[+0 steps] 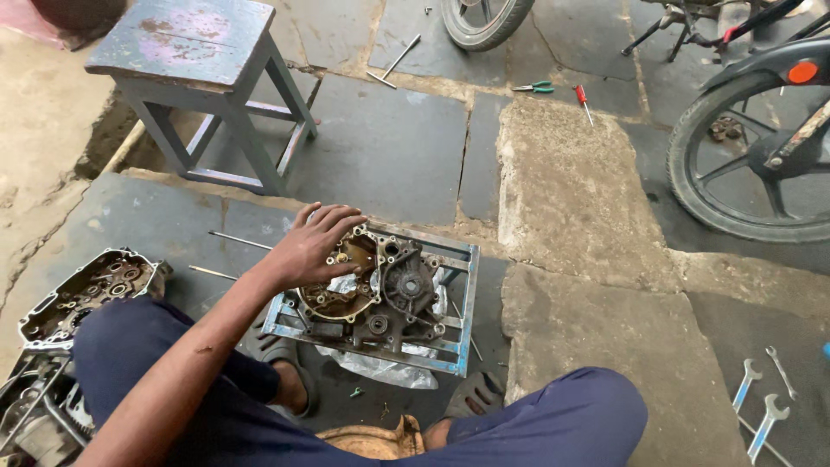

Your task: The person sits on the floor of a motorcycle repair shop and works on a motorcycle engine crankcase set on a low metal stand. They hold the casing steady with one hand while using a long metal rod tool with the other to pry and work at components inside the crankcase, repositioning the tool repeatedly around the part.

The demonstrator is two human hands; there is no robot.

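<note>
On a metal frame (462, 298), engine case (372, 290), left hand (311, 245) touching its upper-left edge

The left hand (313, 245) covers the upper left rim of the engine case (372, 290), so what its fingertips touch there cannot be told. The right hand is out of view. Left of the engine case, a second case half (82, 294) is partly hidden behind the knee. Far right of it, the motorcycle wheel (752, 156) is cut by the picture's edge.

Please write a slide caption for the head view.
Left hand rests on greasy engine case in blue metal frame.
</note>
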